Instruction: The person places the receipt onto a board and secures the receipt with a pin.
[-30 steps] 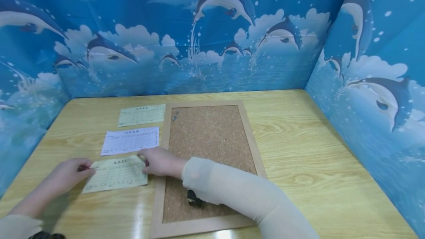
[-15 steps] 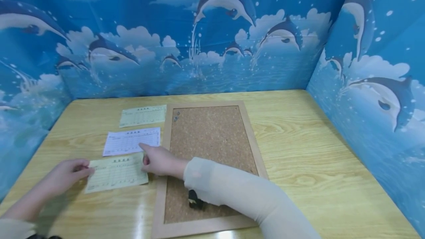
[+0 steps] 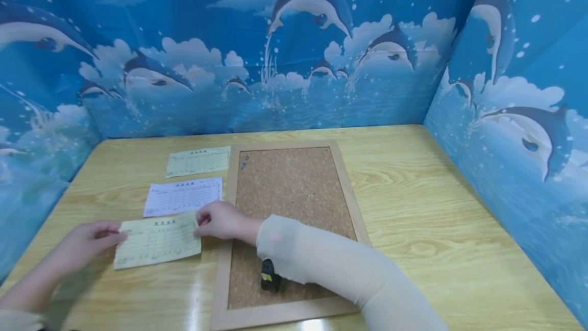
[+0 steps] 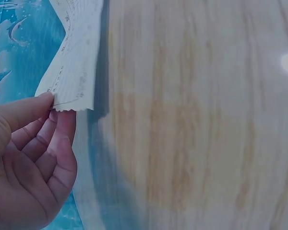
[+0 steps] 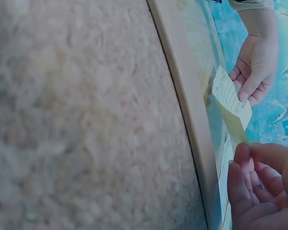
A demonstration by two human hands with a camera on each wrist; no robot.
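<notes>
A pale yellow printed form slip (image 3: 158, 241) is stretched between my two hands at the left of the table. My left hand (image 3: 87, 244) pinches its left edge between thumb and fingers; in the left wrist view that edge looks ragged and the slip (image 4: 74, 62) bends. With thumb and fingertips my right hand (image 3: 220, 219) pinches the upper right corner, and the paper (image 5: 233, 103) curves between the hands in the right wrist view. Just behind lies a white form slip (image 3: 184, 195), partly overlapped by the held one. Farther back is another yellow slip (image 3: 197, 161).
A wood-framed cork board (image 3: 294, 188) lies right of the slips, under my right forearm. Several small pins (image 3: 244, 161) sit in its upper left corner. A black device (image 3: 270, 276) shows under the right sleeve (image 3: 331, 259). Dolphin-print curtains (image 3: 294, 91) stand behind and beside the table.
My right hand has gone from an extended index finger half a second ago to a pinch on the slip's corner. The slip and left hand have shifted slightly left.
</notes>
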